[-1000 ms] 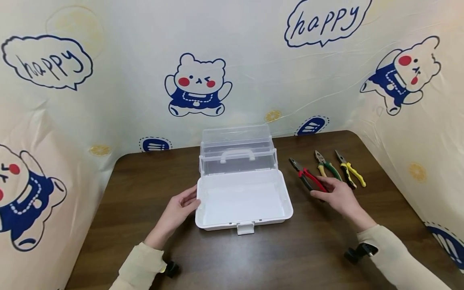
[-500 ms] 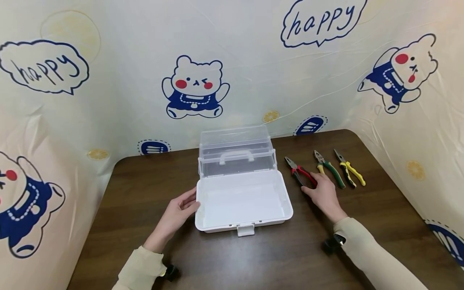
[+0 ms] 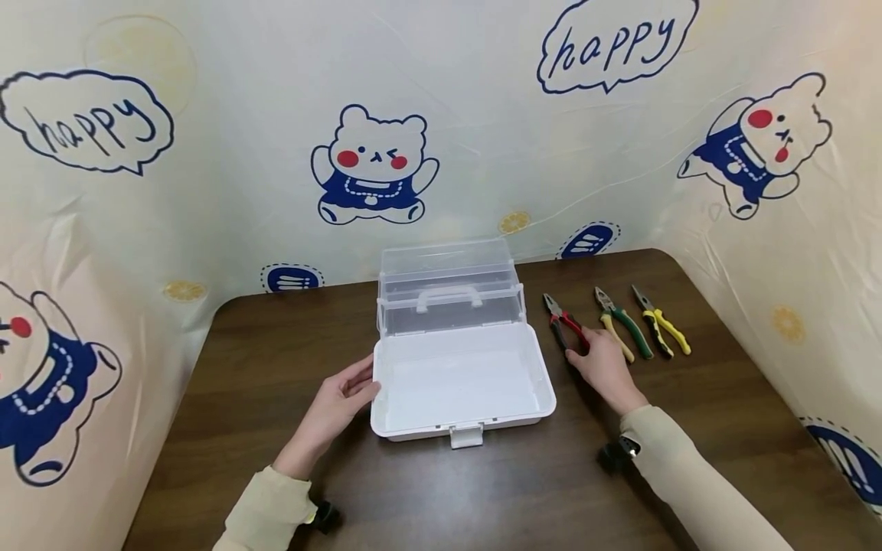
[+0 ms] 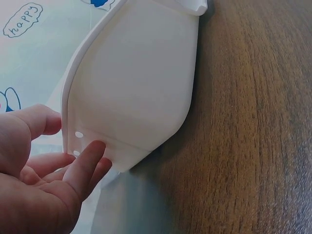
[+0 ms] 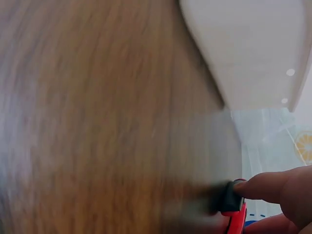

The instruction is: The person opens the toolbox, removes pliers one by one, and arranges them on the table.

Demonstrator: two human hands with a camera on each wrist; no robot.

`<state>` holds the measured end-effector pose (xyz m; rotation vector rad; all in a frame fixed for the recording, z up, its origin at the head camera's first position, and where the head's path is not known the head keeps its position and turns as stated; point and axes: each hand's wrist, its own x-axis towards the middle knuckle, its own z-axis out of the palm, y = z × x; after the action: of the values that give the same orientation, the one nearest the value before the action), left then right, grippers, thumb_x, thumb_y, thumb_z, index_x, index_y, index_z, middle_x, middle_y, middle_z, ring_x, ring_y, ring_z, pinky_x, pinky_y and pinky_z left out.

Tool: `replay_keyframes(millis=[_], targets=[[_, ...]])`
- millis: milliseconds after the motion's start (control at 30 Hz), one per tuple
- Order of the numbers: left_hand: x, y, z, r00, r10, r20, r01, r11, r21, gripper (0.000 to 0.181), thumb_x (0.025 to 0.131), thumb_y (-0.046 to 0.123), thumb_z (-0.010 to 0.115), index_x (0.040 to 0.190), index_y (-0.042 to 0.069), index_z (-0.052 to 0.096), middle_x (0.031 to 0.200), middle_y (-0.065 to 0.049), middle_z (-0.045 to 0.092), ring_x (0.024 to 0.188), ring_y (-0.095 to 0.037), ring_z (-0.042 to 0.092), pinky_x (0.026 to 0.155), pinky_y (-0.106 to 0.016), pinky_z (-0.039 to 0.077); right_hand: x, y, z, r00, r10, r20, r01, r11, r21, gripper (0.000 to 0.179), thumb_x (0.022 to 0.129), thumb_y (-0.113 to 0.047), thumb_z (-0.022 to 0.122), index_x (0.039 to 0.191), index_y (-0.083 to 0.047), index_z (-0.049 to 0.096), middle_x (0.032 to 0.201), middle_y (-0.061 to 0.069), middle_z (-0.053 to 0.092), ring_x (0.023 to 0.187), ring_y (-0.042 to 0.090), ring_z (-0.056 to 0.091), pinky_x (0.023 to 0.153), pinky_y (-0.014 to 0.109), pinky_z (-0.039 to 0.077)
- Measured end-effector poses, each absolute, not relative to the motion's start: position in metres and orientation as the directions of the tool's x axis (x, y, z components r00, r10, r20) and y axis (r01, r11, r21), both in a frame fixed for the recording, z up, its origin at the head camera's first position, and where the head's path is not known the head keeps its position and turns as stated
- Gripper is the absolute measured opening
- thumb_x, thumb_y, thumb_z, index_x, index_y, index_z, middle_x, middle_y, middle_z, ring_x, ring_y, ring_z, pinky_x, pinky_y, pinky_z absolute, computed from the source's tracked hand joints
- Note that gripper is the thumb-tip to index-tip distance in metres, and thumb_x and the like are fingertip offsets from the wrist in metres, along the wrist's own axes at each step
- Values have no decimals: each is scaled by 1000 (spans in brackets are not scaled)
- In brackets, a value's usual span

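Note:
In the head view a white toolbox [image 3: 463, 383] with a bare white inside stands on the wooden table, its clear lid [image 3: 448, 264] raised at the back. My left hand [image 3: 341, 405] rests against its left side. In the left wrist view, loosely bent fingertips [image 4: 92, 151] touch the outer wall by two small holes, with the thumb at the rim. Right of the toolbox, my right hand [image 3: 606, 367] grips red-and-black pliers [image 3: 554, 308] by the handles, jaws pointing away from me. The right wrist view shows the thumb [image 5: 263, 186] on a handle end.
Green-and-cream pliers [image 3: 606, 301] lie just right of my right hand. Yellow-and-black long-nose pliers [image 3: 649, 310] lie farther right. A patterned cloth [image 3: 482, 138] hangs behind and beside the table [image 3: 441, 497]. The toolbox latch [image 3: 467, 436] faces the near edge.
My right hand has moved left with the red-and-black pliers, nearer the toolbox and away from the green-and-cream pliers. The left hand and the toolbox have stayed put.

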<state>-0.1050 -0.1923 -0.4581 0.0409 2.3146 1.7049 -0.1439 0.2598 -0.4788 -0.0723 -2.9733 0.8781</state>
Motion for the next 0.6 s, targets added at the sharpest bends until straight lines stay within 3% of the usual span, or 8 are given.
replay_keyframes(millis=[600], targets=[[-114,-176,-464,-966,188,-178,-118,292,949,59,102,13,68,156,1,45,149,-25,55,134,-37,59,105,-34,53,-141,275,-482,-994,104,29,72,843,-533,58,96,-16,72,136,22,54,136,43,54,128,55,53,108,64,44]])
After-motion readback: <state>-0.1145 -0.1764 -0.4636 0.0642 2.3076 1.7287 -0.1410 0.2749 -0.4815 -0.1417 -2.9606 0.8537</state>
